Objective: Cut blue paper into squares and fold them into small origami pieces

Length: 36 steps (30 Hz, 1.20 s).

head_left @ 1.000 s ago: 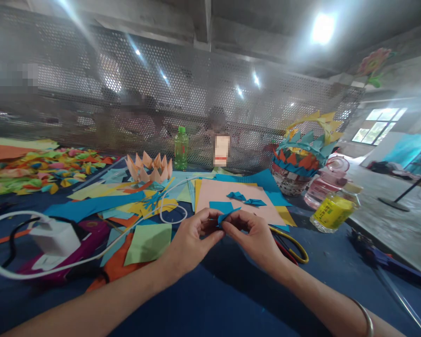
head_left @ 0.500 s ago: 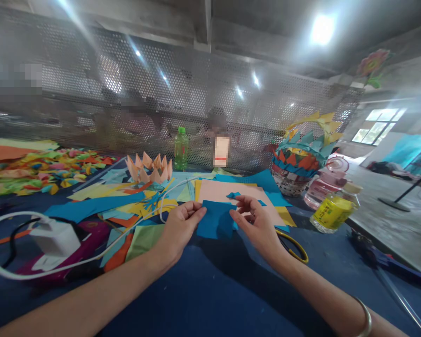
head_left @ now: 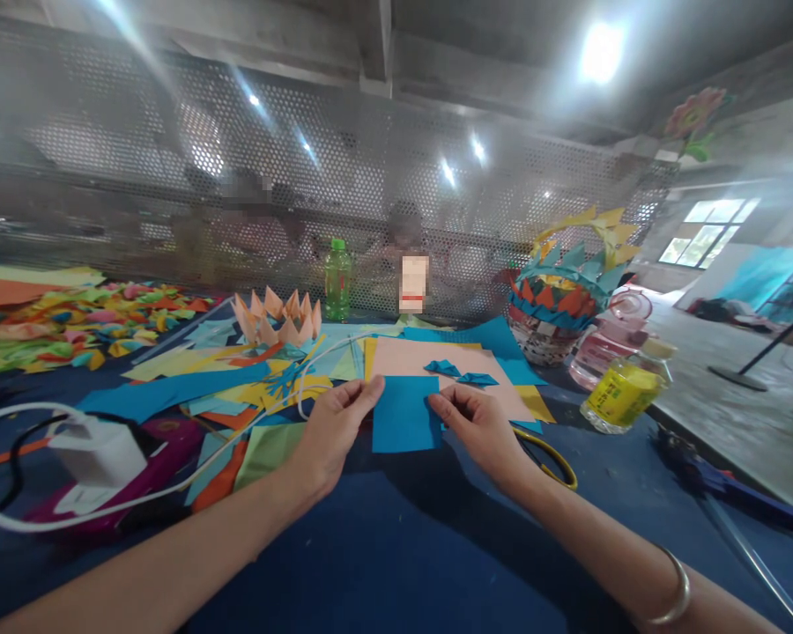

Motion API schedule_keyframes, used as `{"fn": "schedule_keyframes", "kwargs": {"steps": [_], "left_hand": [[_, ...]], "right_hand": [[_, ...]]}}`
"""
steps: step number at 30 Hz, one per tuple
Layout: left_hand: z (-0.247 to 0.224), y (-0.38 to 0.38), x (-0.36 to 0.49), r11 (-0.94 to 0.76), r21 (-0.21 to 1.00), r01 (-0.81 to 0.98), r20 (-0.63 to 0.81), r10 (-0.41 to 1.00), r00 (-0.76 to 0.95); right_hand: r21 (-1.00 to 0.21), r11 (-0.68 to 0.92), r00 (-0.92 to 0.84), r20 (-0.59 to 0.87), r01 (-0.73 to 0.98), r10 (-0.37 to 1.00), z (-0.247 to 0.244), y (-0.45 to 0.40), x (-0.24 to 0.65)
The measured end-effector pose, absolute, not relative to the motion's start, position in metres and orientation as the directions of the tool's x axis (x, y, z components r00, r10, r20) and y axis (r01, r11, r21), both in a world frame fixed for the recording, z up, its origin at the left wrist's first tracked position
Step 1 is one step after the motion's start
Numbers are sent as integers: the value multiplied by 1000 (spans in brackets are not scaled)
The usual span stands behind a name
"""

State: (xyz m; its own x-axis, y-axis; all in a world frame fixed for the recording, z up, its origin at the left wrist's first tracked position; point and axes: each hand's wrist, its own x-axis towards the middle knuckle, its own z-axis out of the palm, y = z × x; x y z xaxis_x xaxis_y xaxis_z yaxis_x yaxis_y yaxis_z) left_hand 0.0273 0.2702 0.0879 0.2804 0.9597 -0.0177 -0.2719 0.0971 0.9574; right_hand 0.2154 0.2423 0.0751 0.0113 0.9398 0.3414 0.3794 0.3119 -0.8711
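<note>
A square of blue paper [head_left: 406, 416] is held up between my two hands, over the near edge of a pink sheet [head_left: 403, 357]. My left hand [head_left: 344, 427] pinches its upper left corner between thumb and fingers. On the other side, my right hand [head_left: 479, 430] pinches the right edge near the top, its fingers curled. Just beyond, two small folded blue paper pieces [head_left: 479, 379] lie on the pink sheet. Yellow-handled scissors [head_left: 555, 462] rest partly behind my right wrist.
Left lie a white plug [head_left: 99, 449] with cables, paper scraps and a colourful pile [head_left: 106, 321]. A peach paper crown [head_left: 277, 319] and green bottle [head_left: 337, 282] stand behind. At right are a paper basket [head_left: 548, 326], two bottles [head_left: 625, 387] and a blue glue gun [head_left: 733, 489].
The blue paper is now flatter and faces the camera more squarely. My right fingers have curled in and moved slightly down, uncovering the folded blue pieces. The view has shifted slightly.
</note>
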Motion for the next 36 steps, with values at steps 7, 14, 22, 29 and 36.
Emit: {"fn": "schedule_keyframes", "kwargs": {"steps": [7,14,22,29,36], "left_hand": [[88,270,26,139,928,-345,33,893,448],[87,268,27,150,920,-362,46,876,480],[87,266,28,107,955,-277,22,905,425],[97,261,28,96,967,-236,-18,949,314],[95,260,29,13,989,-148,17,978,206]], "right_hand": [[-897,304,14,326,321,945,70,250,222],[-909,303,30,325,286,945,67,251,221],[-902,289,34,316,319,948,62,252,220],[-794,361,118,471,489,874,68,242,213],[57,618,-470,706,784,530,81,217,202]]}}
